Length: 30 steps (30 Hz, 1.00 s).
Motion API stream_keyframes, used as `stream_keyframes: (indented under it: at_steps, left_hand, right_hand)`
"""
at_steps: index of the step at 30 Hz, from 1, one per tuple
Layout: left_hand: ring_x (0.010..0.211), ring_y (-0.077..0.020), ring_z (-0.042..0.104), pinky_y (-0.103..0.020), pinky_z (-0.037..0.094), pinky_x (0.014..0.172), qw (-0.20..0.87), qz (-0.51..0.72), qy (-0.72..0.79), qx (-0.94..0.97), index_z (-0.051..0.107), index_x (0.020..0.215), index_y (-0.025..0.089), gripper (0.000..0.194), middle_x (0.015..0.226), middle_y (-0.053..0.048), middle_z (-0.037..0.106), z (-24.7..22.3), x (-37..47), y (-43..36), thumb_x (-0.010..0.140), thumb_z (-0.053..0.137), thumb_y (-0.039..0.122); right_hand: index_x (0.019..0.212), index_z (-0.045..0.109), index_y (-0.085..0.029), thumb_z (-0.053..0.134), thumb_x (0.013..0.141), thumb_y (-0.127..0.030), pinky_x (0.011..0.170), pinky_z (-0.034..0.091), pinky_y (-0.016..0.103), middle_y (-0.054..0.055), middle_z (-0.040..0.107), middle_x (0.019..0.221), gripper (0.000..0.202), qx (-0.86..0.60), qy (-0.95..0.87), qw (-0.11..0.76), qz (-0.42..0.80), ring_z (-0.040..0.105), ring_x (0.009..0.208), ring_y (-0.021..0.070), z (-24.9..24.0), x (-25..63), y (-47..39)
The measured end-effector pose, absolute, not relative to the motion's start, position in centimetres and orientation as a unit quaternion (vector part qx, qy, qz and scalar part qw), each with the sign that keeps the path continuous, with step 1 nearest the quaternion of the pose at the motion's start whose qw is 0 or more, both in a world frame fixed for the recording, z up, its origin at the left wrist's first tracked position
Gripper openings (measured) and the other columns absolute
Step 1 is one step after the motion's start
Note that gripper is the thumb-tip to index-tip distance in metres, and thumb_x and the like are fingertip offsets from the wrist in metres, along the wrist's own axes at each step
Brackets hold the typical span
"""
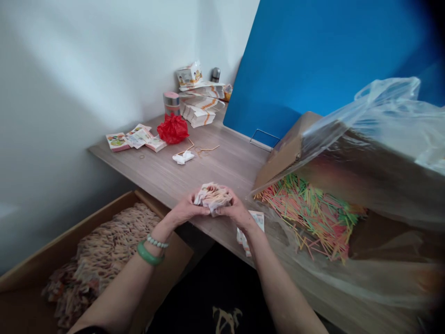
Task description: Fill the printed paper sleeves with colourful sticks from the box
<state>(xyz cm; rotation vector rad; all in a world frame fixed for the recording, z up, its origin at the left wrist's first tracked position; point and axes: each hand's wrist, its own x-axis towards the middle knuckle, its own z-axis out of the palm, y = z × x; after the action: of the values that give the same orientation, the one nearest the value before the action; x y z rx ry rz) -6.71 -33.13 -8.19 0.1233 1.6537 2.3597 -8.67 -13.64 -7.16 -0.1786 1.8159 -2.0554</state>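
Note:
Near the table's front edge, a bundle of small printed paper packets [212,196] is held between both hands. My left hand [187,208] grips its left side, thumb at the front, with a green bangle and a beaded bracelet on the wrist. From the right side, my right hand [235,209] closes round the same bundle. Just beyond my right wrist lie flat printed paper bags [257,220], partly covered by the forearm. Below on the left, a cardboard box [139,195] holds a mass of similar packets [114,246].
To the right, a tipped carton [288,153] in clear plastic [385,93] spills thin coloured sticks [313,208]. A red plastic bag [173,129], a pink-topped can [171,103], stacked paper bags [201,111] and a white crumpled piece [183,157] lie toward the back. A blue board [313,55] leans behind.

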Motion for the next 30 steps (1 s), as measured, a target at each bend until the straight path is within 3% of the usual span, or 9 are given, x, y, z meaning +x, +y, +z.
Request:
stream_keyframes:
  at_steps: [3,6,9,14,20,22,25,27,30]
  left_hand:
    - [0.117,-0.0288,0.061,-0.041,0.044,0.105,0.147,0.758,0.631,0.075,0.071,0.117,0.018,0.069,0.127,-0.010,0.068,-9.1,-7.7,-33.9,0.051,0.090,0.016]
    - [0.119,-0.0292,0.059,-0.042,0.043,0.105,0.133,0.757,0.637,0.062,0.068,0.123,0.019,0.074,0.131,-0.011,0.064,-9.5,-7.9,-34.6,0.052,0.089,0.016]
    - [0.107,-0.0243,0.065,-0.038,0.048,0.097,0.112,0.791,0.601,0.007,0.062,0.125,0.019,0.078,0.122,-0.009,0.069,-9.3,-7.1,-34.4,0.052,0.088,0.012]
    - [0.084,-0.0164,0.067,-0.028,0.052,0.079,0.083,0.832,0.546,-0.060,0.066,0.107,0.017,0.061,0.097,-0.002,0.073,-9.4,-5.1,-33.4,0.051,0.090,0.012]
    - [0.090,-0.0207,0.068,-0.034,0.052,0.088,0.046,0.833,0.550,-0.039,0.073,0.103,0.016,0.043,0.096,-0.005,0.076,-10.4,-5.3,-33.2,0.064,0.085,0.027]
    - [0.103,-0.0245,0.067,-0.038,0.049,0.097,0.036,0.821,0.570,-0.007,0.071,0.109,0.018,0.047,0.105,-0.007,0.075,-10.6,-5.1,-32.6,0.066,0.083,0.030]
    - [0.115,-0.0285,0.062,-0.039,0.045,0.103,0.006,0.767,0.641,0.038,0.066,0.120,0.019,0.074,0.118,-0.007,0.071,-10.9,-4.4,-31.4,0.051,0.091,0.026]
    - [0.110,-0.0291,0.063,-0.039,0.047,0.099,-0.013,0.711,0.702,0.040,0.066,0.117,0.019,0.073,0.114,-0.007,0.071,-11.4,-4.0,-31.0,0.049,0.092,0.026]
    - [0.103,-0.0262,0.064,-0.036,0.049,0.092,-0.026,0.683,0.729,0.025,0.064,0.118,0.020,0.066,0.109,-0.005,0.071,-12.0,-3.0,-31.2,0.057,0.088,0.028]
  right_hand:
    - [0.103,0.057,-0.024,0.082,0.052,-0.018,0.082,0.049,0.029,-0.003,0.069,0.095,0.057,-0.069,0.661,0.217,-0.715,0.063,0.091,0.0183,-8.2,-9.3,-13.6]
    - [0.113,0.055,-0.026,0.082,0.053,-0.017,0.084,0.048,0.029,-0.003,0.069,0.102,0.067,-0.091,0.669,0.222,-0.704,0.062,0.093,0.0175,-8.8,-9.7,-13.7]
    - [0.109,0.059,-0.024,0.081,0.056,-0.020,0.085,0.047,0.029,-0.002,0.069,0.103,0.058,-0.114,0.675,0.239,-0.688,0.061,0.093,0.0177,-8.6,-9.8,-13.9]
    - [0.099,0.060,-0.023,0.083,0.055,-0.023,0.079,0.047,0.028,-0.002,0.069,0.095,0.050,-0.094,0.672,0.233,-0.696,0.061,0.086,0.0174,-8.2,-9.2,-13.8]
    - [0.102,0.056,-0.024,0.082,0.055,-0.025,0.082,0.050,0.032,-0.001,0.069,0.095,0.054,-0.070,0.688,0.187,-0.698,0.062,0.086,0.0192,-9.2,-8.9,-14.9]
    - [0.108,0.056,-0.024,0.080,0.056,-0.023,0.088,0.051,0.035,0.001,0.070,0.102,0.058,-0.077,0.695,0.182,-0.691,0.064,0.093,0.0209,-9.1,-8.6,-15.1]
    - [0.110,0.060,-0.024,0.078,0.061,-0.022,0.095,0.050,0.038,0.002,0.072,0.106,0.052,-0.111,0.708,0.191,-0.670,0.066,0.099,0.0222,-8.8,-7.9,-15.0]
    - [0.109,0.062,-0.024,0.079,0.063,-0.024,0.093,0.051,0.040,0.002,0.073,0.102,0.049,-0.117,0.708,0.188,-0.670,0.069,0.091,0.0218,-8.8,-7.5,-15.0]
    - [0.113,0.064,-0.023,0.083,0.059,-0.021,0.092,0.052,0.041,0.003,0.073,0.103,0.057,-0.114,0.692,0.175,-0.691,0.070,0.087,0.0207,-9.2,-6.5,-15.8]
